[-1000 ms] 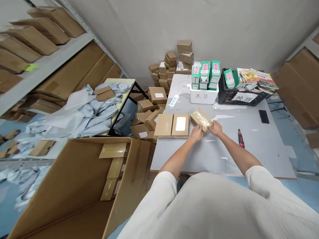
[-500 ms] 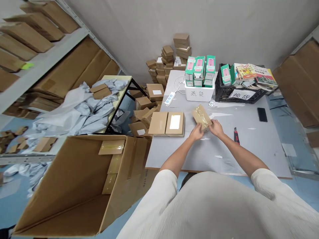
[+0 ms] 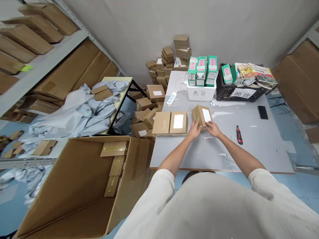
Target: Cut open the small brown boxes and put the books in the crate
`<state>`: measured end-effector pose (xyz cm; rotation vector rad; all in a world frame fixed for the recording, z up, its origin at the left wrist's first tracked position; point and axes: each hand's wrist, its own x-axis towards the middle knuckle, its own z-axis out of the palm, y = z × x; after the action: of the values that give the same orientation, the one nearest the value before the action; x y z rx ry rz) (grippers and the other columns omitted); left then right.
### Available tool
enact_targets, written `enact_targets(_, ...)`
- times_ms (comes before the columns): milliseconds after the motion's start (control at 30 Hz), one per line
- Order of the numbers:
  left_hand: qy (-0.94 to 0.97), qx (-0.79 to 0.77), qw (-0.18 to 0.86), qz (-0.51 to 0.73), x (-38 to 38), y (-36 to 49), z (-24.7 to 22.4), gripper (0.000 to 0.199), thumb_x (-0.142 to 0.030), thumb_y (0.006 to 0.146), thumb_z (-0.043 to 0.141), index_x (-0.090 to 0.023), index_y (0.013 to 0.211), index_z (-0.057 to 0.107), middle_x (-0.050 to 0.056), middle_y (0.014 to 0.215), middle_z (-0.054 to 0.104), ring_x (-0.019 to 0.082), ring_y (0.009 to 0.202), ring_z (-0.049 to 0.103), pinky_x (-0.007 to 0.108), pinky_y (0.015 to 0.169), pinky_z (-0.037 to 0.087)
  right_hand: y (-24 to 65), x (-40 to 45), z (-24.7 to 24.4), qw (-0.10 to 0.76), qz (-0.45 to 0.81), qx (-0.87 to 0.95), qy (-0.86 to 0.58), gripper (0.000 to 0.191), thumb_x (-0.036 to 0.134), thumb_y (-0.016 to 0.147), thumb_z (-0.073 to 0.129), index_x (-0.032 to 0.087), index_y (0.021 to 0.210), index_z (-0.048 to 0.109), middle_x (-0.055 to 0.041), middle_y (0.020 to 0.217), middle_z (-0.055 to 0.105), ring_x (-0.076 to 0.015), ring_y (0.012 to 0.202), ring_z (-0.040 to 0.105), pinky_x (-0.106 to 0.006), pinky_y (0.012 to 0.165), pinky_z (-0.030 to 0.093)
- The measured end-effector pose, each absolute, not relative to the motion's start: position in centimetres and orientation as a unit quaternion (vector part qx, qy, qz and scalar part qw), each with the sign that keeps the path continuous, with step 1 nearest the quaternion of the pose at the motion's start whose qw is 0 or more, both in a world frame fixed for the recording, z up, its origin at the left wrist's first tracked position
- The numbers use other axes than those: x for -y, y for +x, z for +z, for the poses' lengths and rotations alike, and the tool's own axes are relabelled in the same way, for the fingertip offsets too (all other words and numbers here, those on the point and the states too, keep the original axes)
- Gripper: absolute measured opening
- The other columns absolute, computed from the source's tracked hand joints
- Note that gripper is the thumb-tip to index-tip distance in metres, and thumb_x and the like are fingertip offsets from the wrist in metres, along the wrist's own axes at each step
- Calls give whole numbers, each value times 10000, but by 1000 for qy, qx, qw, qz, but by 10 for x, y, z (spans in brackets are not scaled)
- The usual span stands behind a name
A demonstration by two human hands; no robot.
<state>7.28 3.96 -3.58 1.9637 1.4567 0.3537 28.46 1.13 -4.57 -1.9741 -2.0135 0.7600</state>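
Observation:
A small brown cardboard box (image 3: 200, 114) with a white label facing up is held between my two hands over the grey table (image 3: 224, 159). My left hand (image 3: 194, 129) grips its near left corner, and my right hand (image 3: 212, 128) holds the near right edge. To the left, two more brown boxes stand side by side: a plain one (image 3: 161, 122) and one with a white label (image 3: 178, 123). A red and black utility knife (image 3: 239, 135) lies to the right of my right hand.
At the table's back are a white bin (image 3: 201, 93) of green boxes and a black crate (image 3: 239, 93) of books. A phone (image 3: 262, 112) lies at the right. A large open carton (image 3: 134, 166) stands at the left, before shelves and piled boxes.
The box between my hands has been turned over: its taped face was up, and now its white-labelled face shows. Both hands still hold it. The view has shifted slightly.

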Motion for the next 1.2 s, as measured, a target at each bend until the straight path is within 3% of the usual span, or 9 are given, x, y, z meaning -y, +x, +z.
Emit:
enact_targets(167, 770, -549, 315, 72, -34, 60, -42, 554, -332, 1085, 503, -211, 1625, 495, 161, 1690, 462, 307, 1570, 458, 454, 1300, 385, 274, -9, -51, 56, 275, 678, -679, 419, 384, 1042, 622, 341, 1438, 753, -74, 1725, 469, -345, 1568, 435, -532, 1248, 415)
enact_targets(300, 781, -548, 299, 16, -29, 50, -48, 511, -295, 1028, 580, -238, 1535, 559, 150, 1660, 499, 338, 1567, 449, 507, 1278, 405, 271, -11, -58, 82, 295, 626, -717, 484, 360, 1023, 631, 262, 1493, 693, -132, 1648, 550, -319, 1511, 514, -496, 1213, 468)
enact_targets(433, 794, -531, 295, -12, -24, 47, -53, 635, -316, 986, 640, -188, 1592, 501, 183, 1779, 346, 359, 1667, 299, 498, 1320, 343, 269, -11, -65, 146, 350, 604, -701, 555, 294, 998, 619, 216, 1548, 631, -133, 1568, 643, -263, 1365, 661, -423, 1164, 533)
enact_targets(600, 797, -511, 320, -20, -18, 49, -55, 824, -363, 911, 713, -153, 1658, 436, 197, 1814, 292, 379, 1712, 192, 498, 1372, 256, 266, -3, -73, 199, 364, 560, -717, 600, 292, 956, 650, 200, 1548, 637, -128, 1595, 638, -283, 1431, 640, -461, 1224, 503)
enact_targets(867, 816, -467, 341, -5, 4, 59, -54, 840, -376, 886, 703, -195, 1666, 450, 144, 1816, 315, 372, 1701, 217, 507, 1374, 254, 289, 36, -88, 278, 376, 509, -723, 608, 315, 891, 726, 231, 1492, 695, -96, 1540, 685, -306, 1420, 649, -487, 1261, 476)
enact_targets(1200, 819, -461, 342, -1, 54, 105, -50, 794, -377, 885, 695, -180, 1628, 494, 160, 1795, 342, 386, 1675, 272, 501, 1351, 293, 336, 79, -88, 259, 367, 517, -729, 579, 290, 913, 714, 182, 1482, 696, -140, 1561, 663, -301, 1450, 633, -469, 1277, 455)
